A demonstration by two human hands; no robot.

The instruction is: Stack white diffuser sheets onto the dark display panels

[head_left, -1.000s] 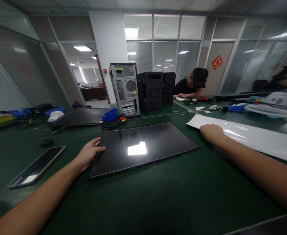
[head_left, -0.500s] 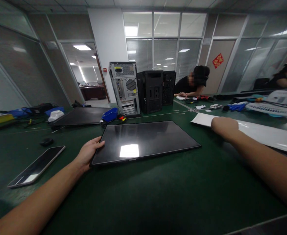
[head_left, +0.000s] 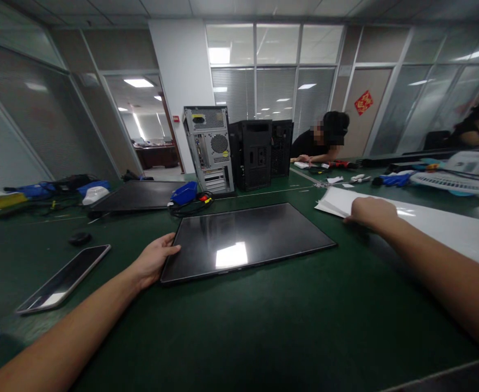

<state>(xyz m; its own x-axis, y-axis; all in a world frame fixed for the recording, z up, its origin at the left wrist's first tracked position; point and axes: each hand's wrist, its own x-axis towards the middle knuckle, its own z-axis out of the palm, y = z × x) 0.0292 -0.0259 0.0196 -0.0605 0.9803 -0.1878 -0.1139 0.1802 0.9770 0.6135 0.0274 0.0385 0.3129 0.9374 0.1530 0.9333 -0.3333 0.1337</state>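
Note:
A thin dark display panel (head_left: 259,239) lies face up in front of me, reflecting a ceiling light. My left hand (head_left: 153,261) grips its left edge, the thumb on top and the other fingers at the side or underneath. Off to the right, my right hand (head_left: 372,212) is closed on the left end of some white glossy sheets (head_left: 439,226). At their left corner the layers are slightly separated. The fingertips of the right hand are mostly hidden from view.
A phone (head_left: 66,277) and a small black round object (head_left: 80,238) rest at left on the green table (head_left: 239,337). Behind the panel stand several computer cases (head_left: 256,155), a blue container (head_left: 184,193) and another dark panel (head_left: 141,195). A co-worker (head_left: 325,139) leans at the far side.
The panel's left side has come slightly lower and to the right with my left hand. The white sheets have shifted a little, and their layers now show at the left corner.

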